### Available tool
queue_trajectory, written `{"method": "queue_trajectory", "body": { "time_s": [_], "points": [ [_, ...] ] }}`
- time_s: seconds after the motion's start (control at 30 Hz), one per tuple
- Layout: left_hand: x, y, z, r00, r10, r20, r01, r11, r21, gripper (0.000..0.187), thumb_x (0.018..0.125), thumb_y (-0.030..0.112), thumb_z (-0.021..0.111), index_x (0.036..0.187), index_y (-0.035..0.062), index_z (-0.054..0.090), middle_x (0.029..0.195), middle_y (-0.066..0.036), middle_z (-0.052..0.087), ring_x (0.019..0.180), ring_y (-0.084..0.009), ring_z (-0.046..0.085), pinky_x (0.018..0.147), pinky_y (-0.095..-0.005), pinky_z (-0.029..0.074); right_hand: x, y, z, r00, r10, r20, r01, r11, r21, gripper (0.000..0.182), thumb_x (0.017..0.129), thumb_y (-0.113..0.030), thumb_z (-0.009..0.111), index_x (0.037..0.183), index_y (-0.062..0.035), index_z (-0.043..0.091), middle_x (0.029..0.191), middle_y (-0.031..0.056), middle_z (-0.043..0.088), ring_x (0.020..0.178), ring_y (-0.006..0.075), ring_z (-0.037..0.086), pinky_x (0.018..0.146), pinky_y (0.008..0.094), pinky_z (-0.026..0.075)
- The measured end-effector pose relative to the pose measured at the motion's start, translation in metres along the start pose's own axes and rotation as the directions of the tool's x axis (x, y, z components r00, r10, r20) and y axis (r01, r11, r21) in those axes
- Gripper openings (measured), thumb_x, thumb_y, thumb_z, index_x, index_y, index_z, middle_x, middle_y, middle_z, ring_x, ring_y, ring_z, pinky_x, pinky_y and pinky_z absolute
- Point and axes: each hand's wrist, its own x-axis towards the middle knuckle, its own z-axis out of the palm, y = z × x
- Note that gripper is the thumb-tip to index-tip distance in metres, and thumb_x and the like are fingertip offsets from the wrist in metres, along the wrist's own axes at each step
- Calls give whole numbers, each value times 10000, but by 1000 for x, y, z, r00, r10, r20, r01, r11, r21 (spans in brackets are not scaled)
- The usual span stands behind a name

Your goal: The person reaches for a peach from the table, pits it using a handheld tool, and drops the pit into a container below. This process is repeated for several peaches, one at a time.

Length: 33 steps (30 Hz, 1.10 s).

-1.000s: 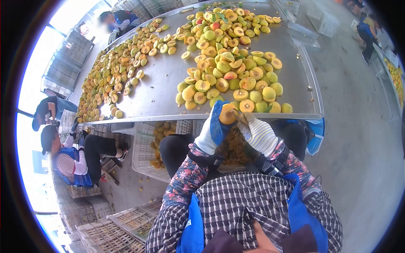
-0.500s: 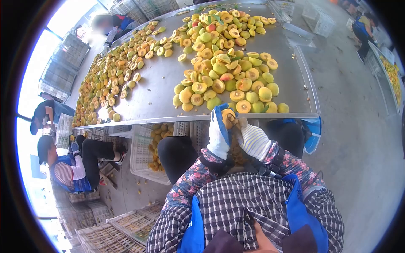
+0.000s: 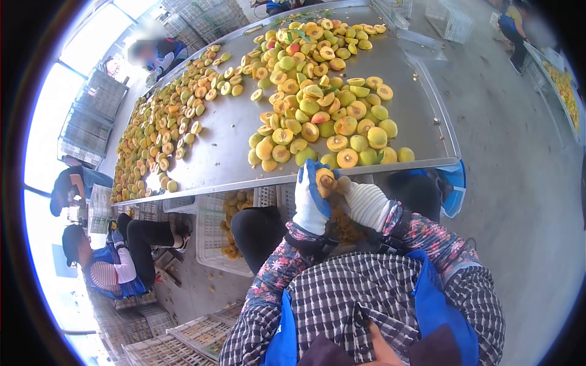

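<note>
My left hand (image 3: 312, 198), in a white glove with a blue palm, is closed round a yellow peach half (image 3: 325, 178) just off the table's front edge. Right beside it, my right hand (image 3: 361, 200), in a striped glove, has its fingers pressed together at the fruit; whatever tool or piece they pinch is too small to make out. Beyond both hands a heap of halved peaches (image 3: 329, 116) lies on the metal table (image 3: 244, 174), some cut side up, some skin side up.
A second fruit pile (image 3: 165, 122) covers the table's left side. Below the edge stands a white crate (image 3: 210, 232) with fruit. Co-workers sit at the left, one person (image 3: 107, 268) nearest. More crates (image 3: 183, 341) are at the lower left, and another fruit table (image 3: 558, 91) at far right.
The view has turned slightly, so the table and heap appear shifted left. Both hands remain together at the peach half, with the right hand's fingers a little differently placed.
</note>
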Motion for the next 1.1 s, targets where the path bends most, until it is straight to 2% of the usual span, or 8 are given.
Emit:
{"method": "queue_trajectory", "body": {
  "time_s": [0.1, 0.17, 0.33, 0.5, 0.77, 0.83, 0.93, 1.1],
  "points": [
    [-5, 19, 10, 989, 118, 92, -141, 939, 314, 216, 882, 67, 596, 1074, 4, 522, 1011, -113, 581, 944, -244, 610, 819, -321, 524, -3, 10, 16, 993, -78, -86, 100, 950, 296, 419, 917, -266, 556, 1213, 3, 430, 840, 243, 649, 729, 426, 629, 624, 502, 502],
    [-7, 39, 18, 976, -203, 78, 213, 963, -165, 309, 995, 347, 507, 1039, 43, 544, 988, -99, 597, 937, -223, 620, 835, -352, 537, -1, 17, 19, 980, -141, -138, 176, 943, 284, 421, 927, -269, 546, 1206, 19, 419, 802, 260, 640, 729, 431, 630, 620, 505, 498],
    [-1, 43, 14, 944, -294, 152, 306, 951, -56, 329, 1000, 361, 487, 1024, 38, 547, 944, -106, 601, 878, -220, 628, 782, -343, 545, -1, 5, 8, 998, -41, 50, 30, 976, 216, 448, 936, -286, 533, 1207, 44, 395, 798, 273, 635, 740, 452, 624, 629, 499, 500],
    [-12, 37, 23, 1000, -23, 7, 23, 999, -32, 351, 1002, 372, 478, 1018, 25, 534, 919, -112, 590, 850, -260, 632, 776, -383, 551, 8, -7, 40, 983, -15, -182, 132, 746, 653, 448, 975, -284, 474, 1244, 62, 380, 858, 313, 626, 831, 475, 615, 716, 515, 494],
    [-9, 38, 17, 988, -157, 6, 157, 983, -92, 292, 1018, 283, 457, 971, 3, 529, 913, -105, 595, 842, -230, 632, 793, -346, 544, 9, 16, 37, 996, -49, 77, 18, 929, 368, 440, 976, -361, 453, 1135, 45, 398, 779, 271, 632, 745, 436, 631, 622, 495, 499],
    [3, 24, -5, 991, 22, 130, -64, 942, 329, 358, 1011, 341, 466, 979, -3, 560, 904, -103, 620, 813, -203, 627, 765, -322, 535, 6, 16, 29, 993, -33, 113, -16, 914, 405, 421, 971, -352, 479, 1149, 24, 412, 805, 267, 633, 773, 428, 635, 653, 483, 505],
    [7, 35, -5, 923, -359, 140, 344, 931, 124, 485, 997, 452, 458, 937, -2, 618, 858, -111, 656, 778, -186, 626, 741, -294, 507, 6, 24, 30, 977, -137, 161, 42, 874, 483, 450, 973, -333, 510, 1276, -18, 405, 922, 232, 649, 856, 421, 640, 727, 448, 511],
    [10, 31, -3, 928, -346, 141, 328, 935, 138, 524, 976, 478, 486, 909, -26, 614, 829, -145, 652, 773, -234, 638, 709, -336, 532, 8, 32, 32, 957, -178, 230, 27, 842, 539, 477, 992, -377, 476, 1314, -27, 436, 1011, 216, 657, 926, 380, 649, 809, 409, 504]
  ]
}}
